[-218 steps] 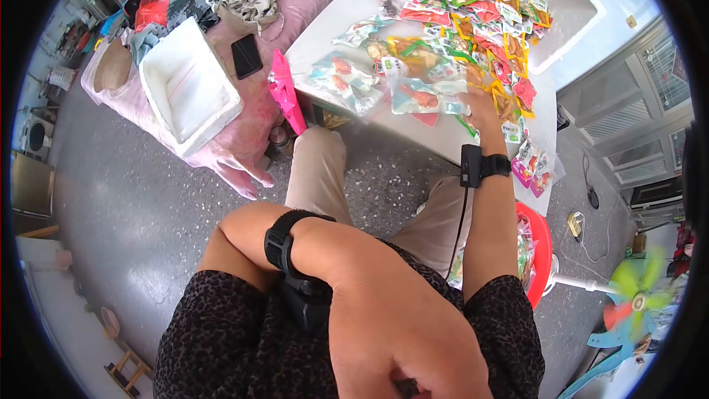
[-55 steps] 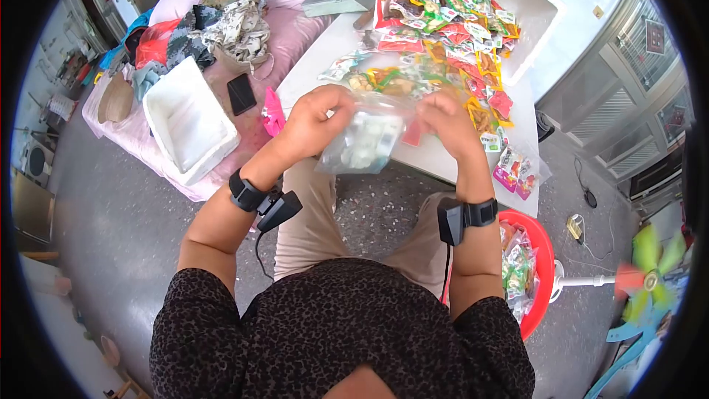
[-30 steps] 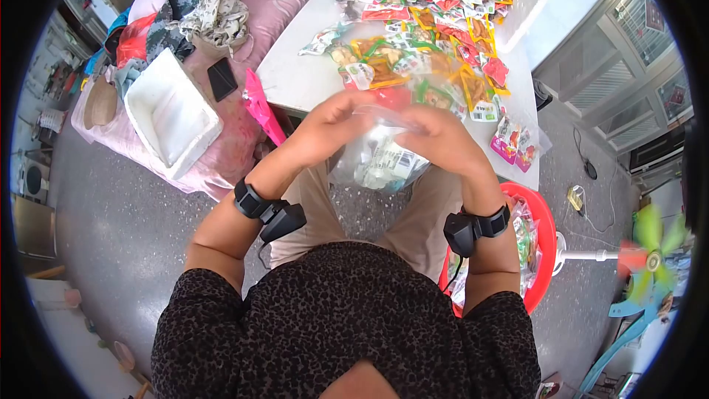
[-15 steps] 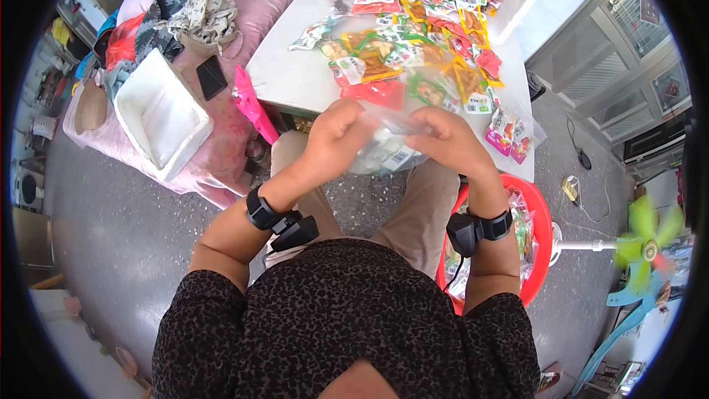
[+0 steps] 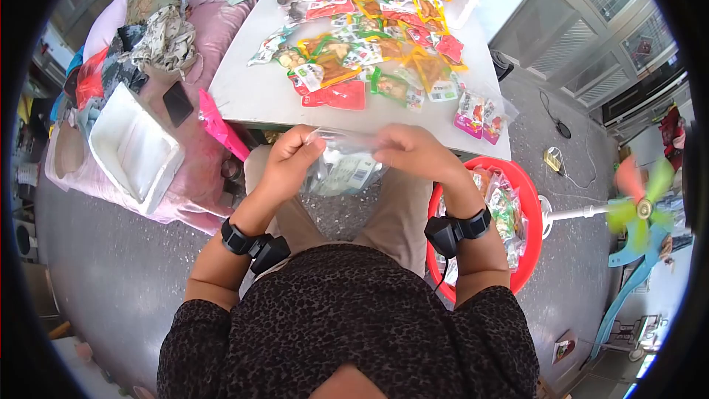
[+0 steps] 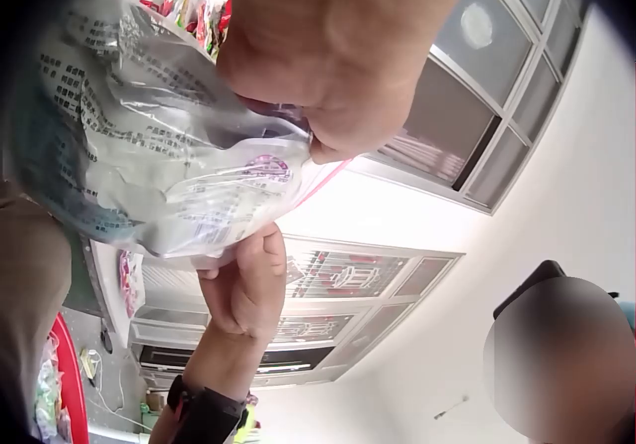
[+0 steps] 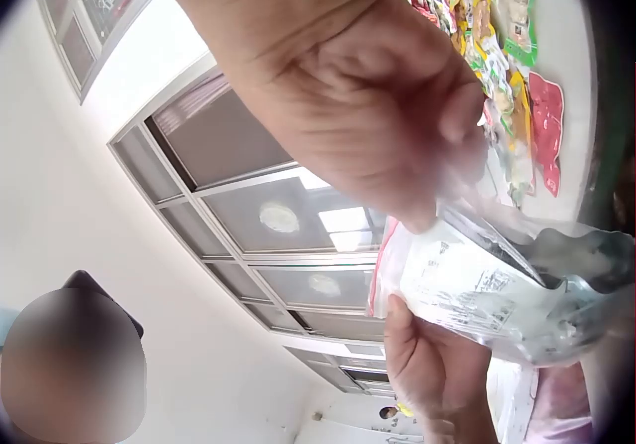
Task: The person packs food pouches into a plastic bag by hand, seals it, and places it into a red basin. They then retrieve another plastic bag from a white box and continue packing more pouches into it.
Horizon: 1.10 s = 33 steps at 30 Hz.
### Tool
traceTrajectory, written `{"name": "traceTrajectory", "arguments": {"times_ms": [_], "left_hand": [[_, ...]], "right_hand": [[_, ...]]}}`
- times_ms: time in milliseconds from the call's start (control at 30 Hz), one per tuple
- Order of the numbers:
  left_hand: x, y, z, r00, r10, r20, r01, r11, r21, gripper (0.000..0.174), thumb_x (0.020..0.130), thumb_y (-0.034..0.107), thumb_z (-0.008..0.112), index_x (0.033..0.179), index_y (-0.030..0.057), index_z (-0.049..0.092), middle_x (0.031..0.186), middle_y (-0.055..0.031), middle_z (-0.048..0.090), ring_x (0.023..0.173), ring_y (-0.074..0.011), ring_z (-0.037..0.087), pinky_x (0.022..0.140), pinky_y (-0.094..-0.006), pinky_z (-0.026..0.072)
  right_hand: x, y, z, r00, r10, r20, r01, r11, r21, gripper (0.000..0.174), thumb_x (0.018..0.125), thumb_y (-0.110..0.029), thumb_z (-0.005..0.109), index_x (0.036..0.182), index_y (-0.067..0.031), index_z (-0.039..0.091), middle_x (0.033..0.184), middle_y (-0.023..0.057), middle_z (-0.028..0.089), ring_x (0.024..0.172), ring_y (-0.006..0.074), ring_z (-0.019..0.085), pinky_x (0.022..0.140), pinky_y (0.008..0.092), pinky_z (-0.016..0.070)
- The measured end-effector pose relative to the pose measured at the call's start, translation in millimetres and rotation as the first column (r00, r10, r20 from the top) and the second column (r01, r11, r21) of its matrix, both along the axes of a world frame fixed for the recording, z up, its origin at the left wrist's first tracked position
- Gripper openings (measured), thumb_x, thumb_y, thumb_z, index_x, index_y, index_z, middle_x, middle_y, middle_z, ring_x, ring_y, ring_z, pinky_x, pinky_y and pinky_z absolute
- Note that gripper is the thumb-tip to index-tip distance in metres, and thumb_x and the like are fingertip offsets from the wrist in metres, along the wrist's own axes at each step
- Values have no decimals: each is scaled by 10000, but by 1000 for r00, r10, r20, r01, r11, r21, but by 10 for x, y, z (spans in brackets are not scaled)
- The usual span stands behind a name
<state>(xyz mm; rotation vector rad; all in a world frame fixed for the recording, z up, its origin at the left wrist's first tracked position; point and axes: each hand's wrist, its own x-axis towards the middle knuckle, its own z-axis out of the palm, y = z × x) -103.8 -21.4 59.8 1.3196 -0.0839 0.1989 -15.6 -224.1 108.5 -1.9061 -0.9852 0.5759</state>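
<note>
A clear zip-seal bag (image 5: 343,170) hangs above the person's lap, just off the table's front edge. Inside it are pale packets with printed text and a barcode. My left hand (image 5: 294,161) pinches the bag's upper left corner between thumb and fingers. At the upper right, my right hand (image 5: 415,151) pinches the same top edge. A pink seal line runs along the mouth of the bag (image 6: 169,156) in the left wrist view. In the right wrist view, the bag (image 7: 477,295) stretches between the right hand (image 7: 378,116) above and the left hand (image 7: 437,365) below.
Colourful snack packets (image 5: 369,37) cover the white table (image 5: 251,96). Pink-purple packets (image 5: 478,117) lie at its right corner. A red tub (image 5: 526,229) of bagged packets stands at right. On the pink-covered seat at left are a white foam box (image 5: 136,151) and a phone (image 5: 177,103).
Earlier, the right hand was among the table's packets and the left arm lay across the lap. Both hands then held the bag; they have since slid apart along its top edge.
</note>
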Motion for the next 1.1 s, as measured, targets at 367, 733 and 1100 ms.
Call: {"name": "traceTrajectory", "arguments": {"times_ms": [367, 733, 1100], "left_hand": [[-95, -39, -131, 991, -135, 19, 128, 970, 207, 171, 826, 186, 467, 741, 39, 490, 660, 32, 400, 617, -48, 348, 558, -194, 305], [-36, -74, -40, 993, -112, -29, 116, 977, 179, 243, 837, 234, 443, 884, 7, 518, 820, -2, 511, 756, -59, 428, 684, -200, 338], [-41, -197, -129, 998, -62, -10, 62, 957, 285, 234, 848, 206, 420, 907, 3, 520, 877, -35, 515, 795, -86, 447, 713, -212, 352]], "right_hand": [[-428, -222, -1, 974, 56, 220, -30, 992, -120, 206, 690, -188, 569, 784, -19, 499, 671, 110, 508, 657, 245, 525, 566, 332, 394], [-523, -404, -243, 975, -221, 16, 213, 956, 203, 54, 728, -66, 528, 735, -14, 514, 625, 72, 476, 607, 178, 462, 545, 278, 360], [-425, -544, -200, 918, -379, 117, 351, 913, 207, 57, 730, -55, 529, 719, -15, 490, 648, 45, 469, 622, 150, 462, 562, 265, 361]]}}
